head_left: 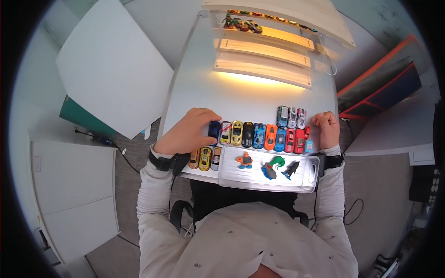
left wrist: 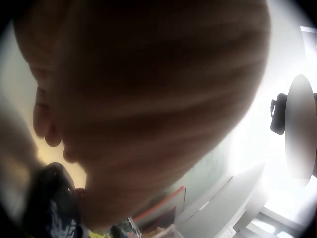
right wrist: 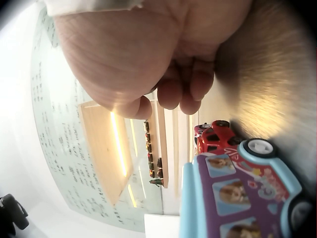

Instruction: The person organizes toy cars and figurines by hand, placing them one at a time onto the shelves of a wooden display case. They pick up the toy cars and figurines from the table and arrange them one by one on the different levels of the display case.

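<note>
My left hand [head_left: 187, 129] reaches over the left end of a row of toy cars. Its thumb and fingers grip a dark blue toy car [head_left: 214, 132], which shows as a dark, shiny shape [left wrist: 52, 203] in the left wrist view. Right of it stand a white-and-red car [head_left: 225, 133], a gold car [head_left: 236, 133], a black car [head_left: 247, 134] and several others. My right hand [head_left: 327, 127] rests at the table's right side, fingers loosely curled, holding nothing. Near it are a red toy car [right wrist: 218, 139] and a light-blue and purple toy van [right wrist: 233, 193].
A clear tray [head_left: 296, 184] with three small toy figures lies at the front edge. Three cars, one a yellow car [head_left: 204, 159], stand left of it. Three more, including a green-and-black car [head_left: 282, 116], sit behind the row. A lit wooden tiered shelf [head_left: 264, 46] stands at the back.
</note>
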### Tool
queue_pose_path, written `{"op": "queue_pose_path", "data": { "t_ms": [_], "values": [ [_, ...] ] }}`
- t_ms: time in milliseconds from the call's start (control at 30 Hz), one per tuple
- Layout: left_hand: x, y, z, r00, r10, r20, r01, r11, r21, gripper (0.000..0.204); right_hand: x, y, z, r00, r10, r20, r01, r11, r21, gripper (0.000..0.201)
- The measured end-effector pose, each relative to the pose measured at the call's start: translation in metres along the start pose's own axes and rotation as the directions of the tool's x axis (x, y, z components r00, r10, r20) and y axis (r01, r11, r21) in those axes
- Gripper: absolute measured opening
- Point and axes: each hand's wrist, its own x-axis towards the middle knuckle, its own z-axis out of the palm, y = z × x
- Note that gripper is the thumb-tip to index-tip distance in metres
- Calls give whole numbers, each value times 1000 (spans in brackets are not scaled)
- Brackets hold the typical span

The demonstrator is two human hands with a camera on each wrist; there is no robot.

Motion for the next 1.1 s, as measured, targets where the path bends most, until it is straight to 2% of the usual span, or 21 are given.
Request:
{"op": "queue_pose_path", "data": {
  "t_ms": [667,933,1100],
  "values": [
    [9,-15,5,996,-85,-39,83,995,-58,50,2,-8,5,994,108,-7,-109,993,-56,23],
    [4,-21,12,986,-93,-138,75,989,-126,51,1,-5,4,995,100,-15,-101,993,-54,21],
    [-33,-16,17,965,-136,-225,84,970,-229,56,3,12,-7,998,67,13,-67,997,-25,23]
  ]
}}
